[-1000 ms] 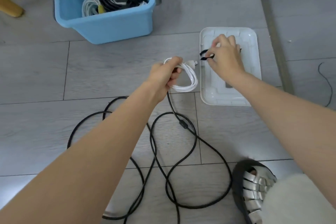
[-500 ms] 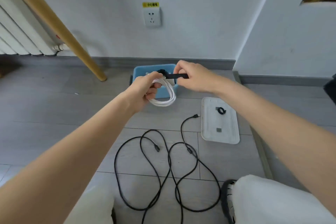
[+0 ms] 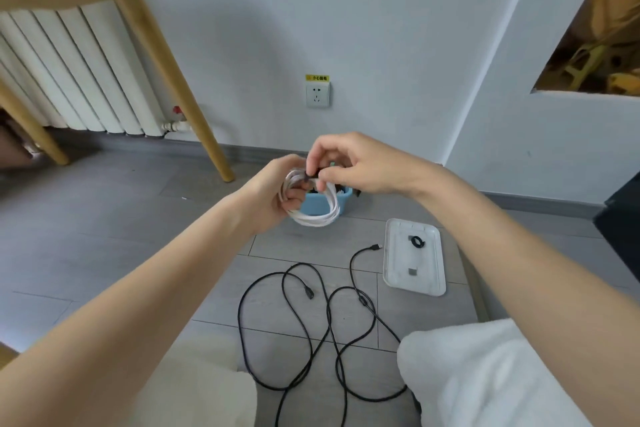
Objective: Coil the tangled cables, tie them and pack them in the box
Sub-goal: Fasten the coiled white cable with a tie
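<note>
- Nearest: person's knees in pale trousers [image 3: 485, 374], low in the view, both forearms reaching fwd over them.
- Floor btwn the knees – black cable [image 3: 304, 329] lies loose in wide overlapping loops, one plug end near the tray, another inside the loops. Not coiled, not tied yet.
- Right of it: white tray [image 3: 433, 284] on the floor, a small rolled black tie [image 3: 416, 241] on it plus a small grey bit I can't identify.
- Mid-air, above the floor: left hand [image 3: 277, 194] has its fingers curled round the white cable coil [image 3: 317, 215], holding the loops bunched at the top; the rest of the coil hangs below the hand.
- Right hand [image 3: 349, 166] just beside it, touching the coil's top – thumb and fingertips pinch a black strap [image 3: 313, 176] against the bunched loops. How far the strap goes round the bundle I can't tell; fingers hide it.
- Behind the hands: blue box [image 3: 320, 206] on the floor near the wall, mostly hidden by hands and coil; contents barely show.
- Farthest: wall socket [image 3: 317, 94], wooden table leg [image 3: 194, 114], radiator [image 3: 69, 73].
- Step in hand, as I read it: tying the white coil – coiling done, packing not.
- Next move prob needs the strap pulled snug round all loops and closed on itself w/ left grip kept firm so loops don't spring, then coil into the box; black cable after.
</note>
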